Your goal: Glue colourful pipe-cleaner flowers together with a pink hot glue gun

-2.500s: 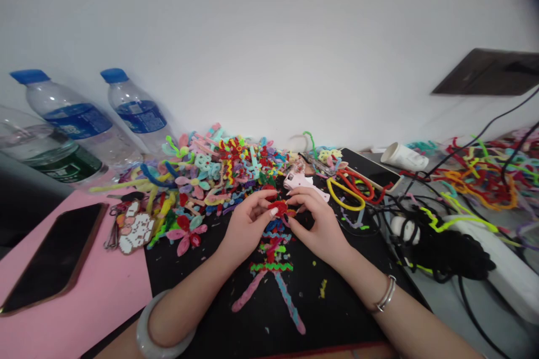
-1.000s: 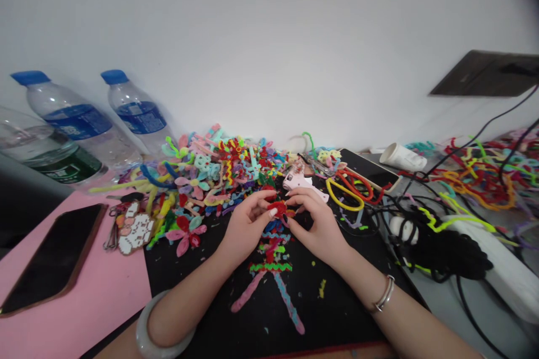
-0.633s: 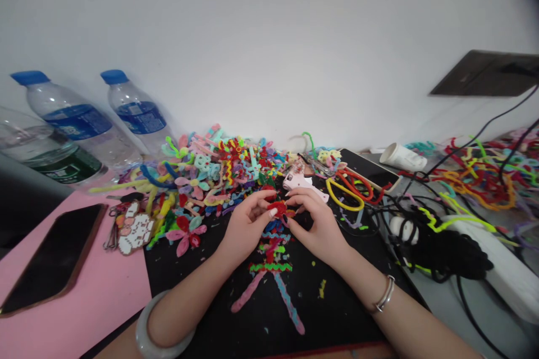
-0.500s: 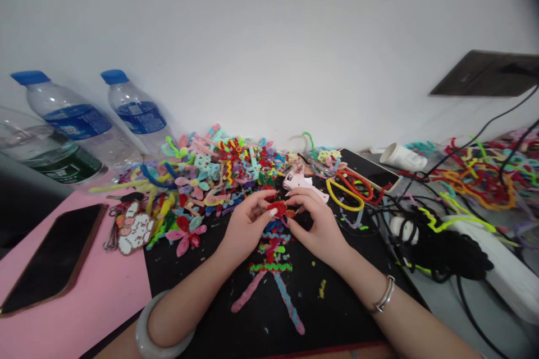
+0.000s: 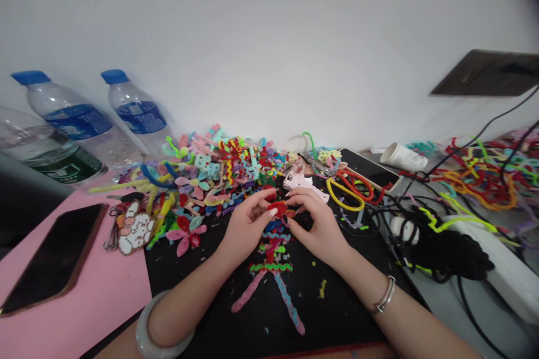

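Both hands meet at a small red pipe-cleaner piece (image 5: 278, 208) over the black mat. My left hand (image 5: 249, 220) pinches it from the left, thumb on its near side. From the right, my right hand (image 5: 314, 223) grips its other edge between thumb and fingers. Just below the hands lie short coloured pipe-cleaner bits and a green zigzag strip (image 5: 270, 267). A pink strip (image 5: 248, 291) and a blue-and-pink strip (image 5: 289, 303) spread toward me beneath it. Whether these join the red piece, I cannot tell.
A heap of pipe-cleaner shapes (image 5: 227, 168) lies behind the hands. Bottles (image 5: 138, 115) and a phone (image 5: 50, 258) are at left. On the right are a second phone (image 5: 370, 169), a paper cup (image 5: 402, 156), black cables (image 5: 446, 252) and a white power strip (image 5: 501, 263).
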A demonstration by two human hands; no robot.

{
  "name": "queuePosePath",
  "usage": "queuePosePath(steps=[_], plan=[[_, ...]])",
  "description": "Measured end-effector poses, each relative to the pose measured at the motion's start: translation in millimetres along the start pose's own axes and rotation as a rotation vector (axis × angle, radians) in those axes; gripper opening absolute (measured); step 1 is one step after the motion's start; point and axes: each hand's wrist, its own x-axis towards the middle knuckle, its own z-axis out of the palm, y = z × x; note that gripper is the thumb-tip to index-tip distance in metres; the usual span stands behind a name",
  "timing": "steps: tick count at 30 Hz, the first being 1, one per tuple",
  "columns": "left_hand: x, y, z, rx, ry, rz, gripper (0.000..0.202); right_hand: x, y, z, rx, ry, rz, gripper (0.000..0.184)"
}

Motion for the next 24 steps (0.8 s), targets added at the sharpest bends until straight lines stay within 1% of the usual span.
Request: queuePosePath(steps=[14, 24], plan=[[0.3, -3.6, -0.8, 0.022, -0.013, -0.004, 0.045, -0.1, 0.3, -0.1, -0.002, 0.001, -0.009, 0.026], [1.1, -5.2, -1.3, 0.013, -0.017, -0.003, 0.050, -0.2, 1.3, 1.1, 0.010, -0.010, 0.024, 0.025]])
